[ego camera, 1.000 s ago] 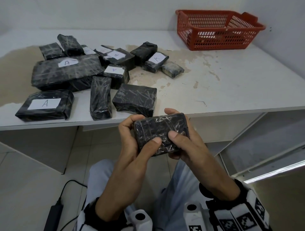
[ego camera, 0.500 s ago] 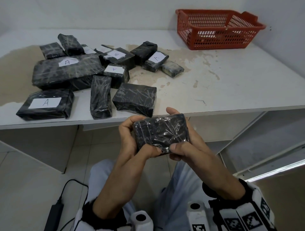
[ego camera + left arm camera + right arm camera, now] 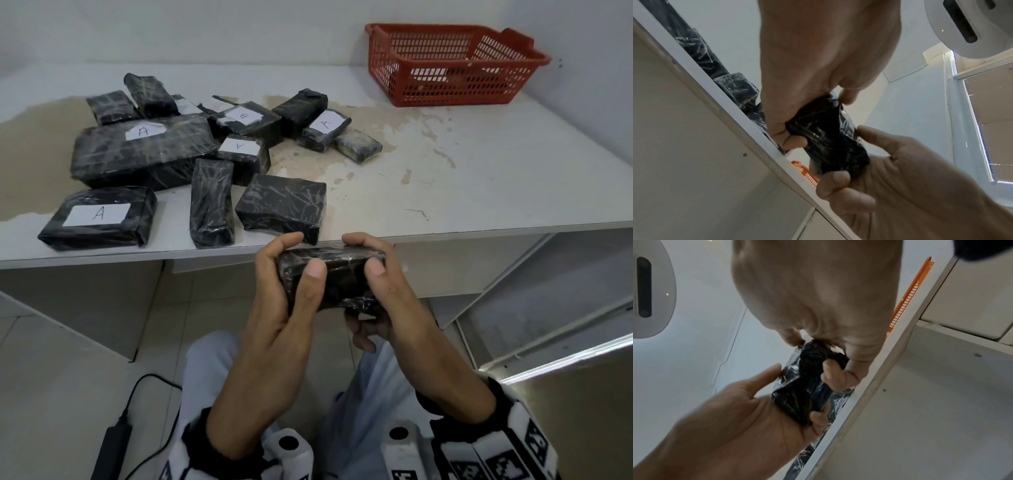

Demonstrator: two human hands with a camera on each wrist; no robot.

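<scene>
Both hands hold a small black parcel (image 3: pixel 342 279) wrapped in clear film, just in front of and below the table's front edge (image 3: pixel 102 255). My left hand (image 3: pixel 301 255) grips its left end, thumb on the near face and fingers curled over the far side. My right hand (image 3: pixel 364 253) grips the right end the same way. The left wrist view shows the parcel (image 3: pixel 828 138) between the left hand (image 3: pixel 797 123) and the right hand (image 3: pixel 849 162). The right wrist view shows the same parcel (image 3: pixel 807 386). I see no label on it.
Several black wrapped parcels (image 3: pixel 281 205) lie on the left half of the white table, some with white labels marked A (image 3: pixel 97 214) or B (image 3: pixel 245 116). A red plastic basket (image 3: pixel 452 65) stands at the back right. A black adapter and cable (image 3: pixel 113 445) lie on the floor.
The hands have lifted the parcel closer to the table edge and turned it, so a narrower face now points at me. Both thumbs shifted up onto that face.
</scene>
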